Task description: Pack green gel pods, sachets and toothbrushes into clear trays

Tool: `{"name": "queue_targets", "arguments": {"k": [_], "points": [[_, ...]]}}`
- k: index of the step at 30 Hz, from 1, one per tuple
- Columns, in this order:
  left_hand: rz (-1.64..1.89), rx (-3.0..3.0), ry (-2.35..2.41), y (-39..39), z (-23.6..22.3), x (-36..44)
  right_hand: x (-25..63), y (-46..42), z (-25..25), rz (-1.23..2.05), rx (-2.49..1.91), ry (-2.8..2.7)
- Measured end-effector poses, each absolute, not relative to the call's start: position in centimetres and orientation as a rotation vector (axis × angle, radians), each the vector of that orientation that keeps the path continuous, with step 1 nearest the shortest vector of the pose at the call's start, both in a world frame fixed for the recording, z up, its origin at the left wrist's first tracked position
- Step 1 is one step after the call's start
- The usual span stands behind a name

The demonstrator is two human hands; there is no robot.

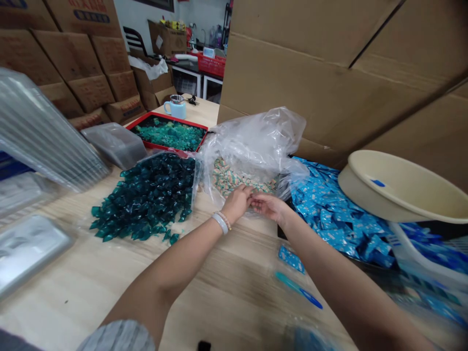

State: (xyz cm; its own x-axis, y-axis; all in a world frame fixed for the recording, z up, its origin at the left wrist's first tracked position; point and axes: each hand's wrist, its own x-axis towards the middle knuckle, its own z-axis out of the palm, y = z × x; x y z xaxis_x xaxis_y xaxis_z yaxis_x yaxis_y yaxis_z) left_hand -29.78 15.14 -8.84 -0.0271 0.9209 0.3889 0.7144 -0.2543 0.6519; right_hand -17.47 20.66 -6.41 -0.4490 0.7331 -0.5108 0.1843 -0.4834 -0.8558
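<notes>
Pale printed sachets (pixel 228 178): a heap at the centre of the frame, inside the mouth of a clear plastic bag (pixel 256 139), just beyond both hands.

Left hand (pixel 237 204): fingers narrow, tips drawn together at the near edge of the heap, with white bracelets (pixel 220 223) on the wrist. Anything pinched between them: too small to tell.

Right hand (pixel 268 205): fingers close together and extended, almost touching the other hand's fingertips. Anything held: cannot tell.

Other heaps: dark teal pods (pixel 146 195) loose on the wooden table (pixel 109 278), left of the hands; blue sachets (pixel 329 214) piled to their right.

Amounts so far: every heap still large, with the pale one mostly hidden under the plastic. Set apart, lower right of centre: one blue sachet (pixel 290 258), near a blurred teal-and-blue strip (pixel 298 290).

Farther back: a red tray (pixel 164 117) of green pods (pixel 168 136) at upper centre, a pale blue mug (pixel 174 109) just behind it.

Surroundings: a tilted beige plastic basin (pixel 402 185) at the right edge, over the blue pile — stacked cardboard cartons (pixel 73 63) at upper left.
</notes>
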Motion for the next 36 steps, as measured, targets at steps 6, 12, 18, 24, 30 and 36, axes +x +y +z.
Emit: {"name": "queue_targets", "arguments": {"k": [6,12,18,24,30,36], "points": [[1.205,1.981,1.729,15.7,-8.2,-28.8,-17.5,20.4,-5.4,1.953,-1.306,-1.239],[1.302,1.983,1.641,13.8,-5.4,-24.9,-11.7,19.1,-0.9,1.745,-1.304,-1.395],[0.854,2.226,1.218,8.4,-6.7,-18.5,1.9,14.2,-0.7,1.33,-1.762,-1.983],[0.587,2.459,1.025,7.5,-10.2,-13.8,6.4,12.5,-7.0,1.021,-1.819,-2.283],[0.527,2.628,1.05,7.7,-10.5,-13.7,5.6,12.8,-8.4,0.991,-1.702,-2.424],[0.509,2.672,1.027,7.8,-10.9,-13.6,4.6,12.0,-8.4,0.764,-1.744,-2.518]]}}
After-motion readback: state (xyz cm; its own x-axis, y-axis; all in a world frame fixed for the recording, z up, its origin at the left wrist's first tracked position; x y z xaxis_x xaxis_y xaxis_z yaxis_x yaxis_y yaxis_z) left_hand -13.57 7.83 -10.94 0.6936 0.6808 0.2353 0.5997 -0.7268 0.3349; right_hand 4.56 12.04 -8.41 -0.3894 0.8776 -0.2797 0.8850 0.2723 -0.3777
